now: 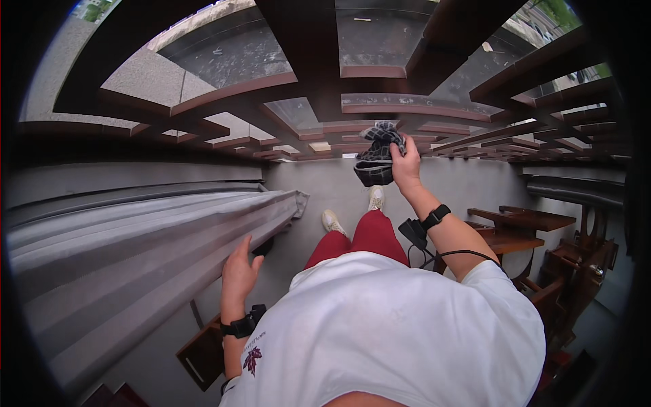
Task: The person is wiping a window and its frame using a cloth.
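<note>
Bunched in my right hand point(407, 160) is a dark checked cloth point(377, 157) with pale edging. It hangs in front of a dark reddish-brown wooden lattice point(320, 94); whether it touches the lattice I cannot tell. My left hand point(240, 269) holds nothing, its fingers apart, close to the lower edge of a grey striped curtain point(152, 244). Each wrist wears a black strap with a small device, and a black cable runs along my right arm.
Glass or gaps in the lattice show a dark ledge point(381, 30) beyond. Wooden furniture point(519, 229) stands at the right, more wooden furniture point(203, 351) at the lower left. My shoes point(376, 198) are on the grey floor point(305, 254), near the lattice.
</note>
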`<state>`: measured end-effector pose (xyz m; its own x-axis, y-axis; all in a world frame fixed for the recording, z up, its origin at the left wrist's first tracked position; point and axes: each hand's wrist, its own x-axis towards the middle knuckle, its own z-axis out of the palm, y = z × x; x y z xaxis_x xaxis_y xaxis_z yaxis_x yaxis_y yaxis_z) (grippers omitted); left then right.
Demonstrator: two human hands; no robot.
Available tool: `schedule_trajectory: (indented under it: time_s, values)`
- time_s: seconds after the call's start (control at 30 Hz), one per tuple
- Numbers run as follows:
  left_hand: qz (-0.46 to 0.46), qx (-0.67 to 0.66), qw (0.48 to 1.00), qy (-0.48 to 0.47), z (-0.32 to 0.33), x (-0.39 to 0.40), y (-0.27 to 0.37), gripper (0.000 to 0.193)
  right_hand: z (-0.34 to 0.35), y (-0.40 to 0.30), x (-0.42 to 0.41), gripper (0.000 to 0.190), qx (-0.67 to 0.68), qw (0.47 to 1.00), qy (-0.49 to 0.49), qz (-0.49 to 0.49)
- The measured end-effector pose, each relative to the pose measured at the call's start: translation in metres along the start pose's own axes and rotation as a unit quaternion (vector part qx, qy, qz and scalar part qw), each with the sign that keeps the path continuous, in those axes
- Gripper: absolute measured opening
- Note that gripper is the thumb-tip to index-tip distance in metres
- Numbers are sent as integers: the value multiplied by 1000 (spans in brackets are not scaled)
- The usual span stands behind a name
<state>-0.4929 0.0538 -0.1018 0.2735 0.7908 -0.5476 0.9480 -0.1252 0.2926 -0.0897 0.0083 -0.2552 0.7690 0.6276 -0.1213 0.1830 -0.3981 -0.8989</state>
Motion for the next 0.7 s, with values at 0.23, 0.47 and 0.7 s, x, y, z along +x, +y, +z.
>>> schedule_trajectory:
  time_s: [0.23, 0.47, 0.7]
  values:
    - [27, -16, 999, 16, 1, -7, -29, 57, 32, 9, 16, 58, -288, 946, -27, -148]
    - [-1, -45, 998, 31, 5, -24, -59, 58, 104, -4, 17, 50, -266, 963, 43, 9]
    - [-8, -67, 997, 30, 10, -28, -61, 59, 176, -30, -23, 45, -283, 838, -445, -141]
